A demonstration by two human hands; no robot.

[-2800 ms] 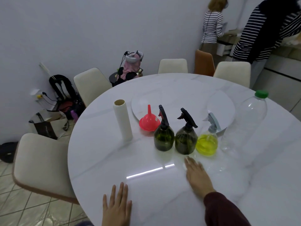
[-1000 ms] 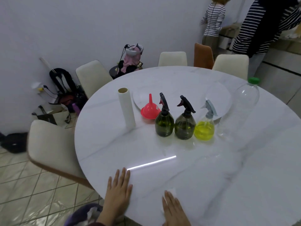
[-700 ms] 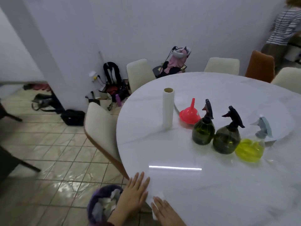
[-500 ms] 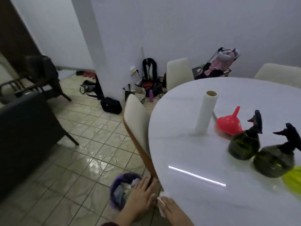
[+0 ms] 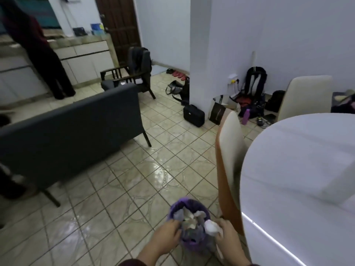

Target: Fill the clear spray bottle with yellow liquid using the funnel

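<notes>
a: could have dropped the tissue wad (image 5: pixel 211 228) beside the purple bin (image 5: pixel 189 225); pinched only loosely in the right hand (image 5: pixel 226 237), right at the rim.
b: left hand (image 5: pixel 166 238) curled on the bin's near edge, holding it. might have tipped it with a tug.
a: spray bottle and funnel? nowhere in view; head turned away from them.
b: just a bare stretch of white table (image 5: pixel 299 179) at right, cream chair (image 5: pixel 228 160) tucked against it.
a: farther off, glossy tiled floor (image 5: pixel 134 189), dark sofa (image 5: pixel 73 129), bags by the pillar (image 5: pixel 199 54).
</notes>
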